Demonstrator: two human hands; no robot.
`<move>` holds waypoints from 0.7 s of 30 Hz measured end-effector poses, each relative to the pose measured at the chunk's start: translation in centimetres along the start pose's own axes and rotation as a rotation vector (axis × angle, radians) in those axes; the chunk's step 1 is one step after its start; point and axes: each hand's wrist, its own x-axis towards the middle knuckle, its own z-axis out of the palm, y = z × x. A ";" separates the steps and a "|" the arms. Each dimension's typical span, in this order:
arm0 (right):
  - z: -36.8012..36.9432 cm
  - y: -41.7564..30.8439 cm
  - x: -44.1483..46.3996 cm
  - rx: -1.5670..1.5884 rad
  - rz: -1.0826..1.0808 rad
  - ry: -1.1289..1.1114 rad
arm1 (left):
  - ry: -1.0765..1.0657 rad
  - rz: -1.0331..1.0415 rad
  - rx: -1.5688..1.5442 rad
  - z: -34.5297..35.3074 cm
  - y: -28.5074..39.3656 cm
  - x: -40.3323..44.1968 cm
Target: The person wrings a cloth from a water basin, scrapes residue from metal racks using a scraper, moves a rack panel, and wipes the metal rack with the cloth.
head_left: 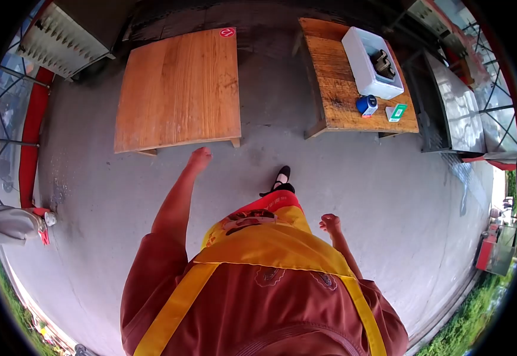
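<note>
My left hand (200, 159) is stretched forward with its fingers curled closed, and nothing shows in it. It is nearest to the front edge of a bare-topped wooden table (178, 89) with a round red sticker (227, 32) at its far corner, apart from it by a small gap. Lower at my right side, my right hand (330, 223) has its fingers curled in, also with nothing visible in them. A yellow apron (276, 243) with a red printed band hangs over my dark red shirt. One black shoe (282, 175) is out in front on the floor.
A second wooden table (329, 65) at the right bears a white foam box (383, 89) with dark objects inside, a blue container (365, 105) and a green QR-code stand (396, 113). Metal-topped furniture (457, 101) stands beyond it. Grey concrete floor (270, 130) runs between the tables.
</note>
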 end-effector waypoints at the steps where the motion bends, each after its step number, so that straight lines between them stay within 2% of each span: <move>1: -0.9 -2.0 3.2 -0.004 0.009 0.009 | 0.060 0.220 -0.124 -1.7 5.1 5.6; 3: -3.9 -2.4 7.8 -0.047 0.077 0.010 | 0.052 0.095 -0.388 -0.7 11.6 9.0; 4: -6.2 -6.6 11.3 -0.092 0.040 -0.013 | 0.091 0.042 -0.531 -1.4 15.6 12.6; 6: -5.4 -14.2 17.6 -0.106 -0.015 -0.076 | 0.146 -0.033 -0.746 -5.1 19.4 21.3; 8: -4.9 -24.3 23.0 -0.144 -0.148 -0.071 | -0.120 0.000 -0.138 -4.4 15.8 21.2; 9: -4.3 -30.2 26.1 -0.161 -0.211 -0.089 | -0.118 0.047 -0.033 -1.3 11.3 21.0; 10: -3.4 -35.3 29.5 -0.031 -0.314 -0.162 | -0.218 -0.012 0.068 -0.1 7.9 19.5; 11: -2.7 -41.7 32.2 -0.110 -0.346 -0.220 | -0.404 -0.276 0.047 -0.7 6.9 18.1; 12: -1.8 -47.3 35.4 -0.043 -0.356 -0.349 | -0.351 -0.473 -0.024 -0.4 4.8 16.1; 13: -0.8 -54.1 35.8 -0.052 -0.353 -0.349 | -0.367 -0.823 -0.251 -0.1 3.2 14.4; 14: 0.3 -58.3 39.7 -0.029 -0.445 -0.396 | -0.299 -1.185 -0.436 -0.1 1.9 12.9; 15: 1.3 -61.5 43.3 -0.002 -0.526 -0.443 | -0.451 -1.095 -0.279 -0.4 -0.9 13.0; 16: 1.4 -64.3 44.7 -0.007 -0.508 -0.397 | -0.602 -0.994 -0.120 -2.0 -2.8 13.3; 18: 1.4 -72.1 49.4 -0.011 -0.513 -0.290 | -0.584 -1.007 -0.092 -7.2 -2.7 21.8; 19: 2.1 -73.0 53.6 0.256 -0.398 -0.272 | -0.534 -1.023 -0.121 -9.9 -2.6 28.1; 20: 2.1 -72.4 59.8 -0.038 -0.365 -0.224 | -0.439 -1.033 -0.173 -12.3 -2.6 36.0; 21: 2.0 -74.3 59.0 0.078 -0.299 -0.182 | -0.359 -0.982 -0.186 -14.4 -2.9 44.7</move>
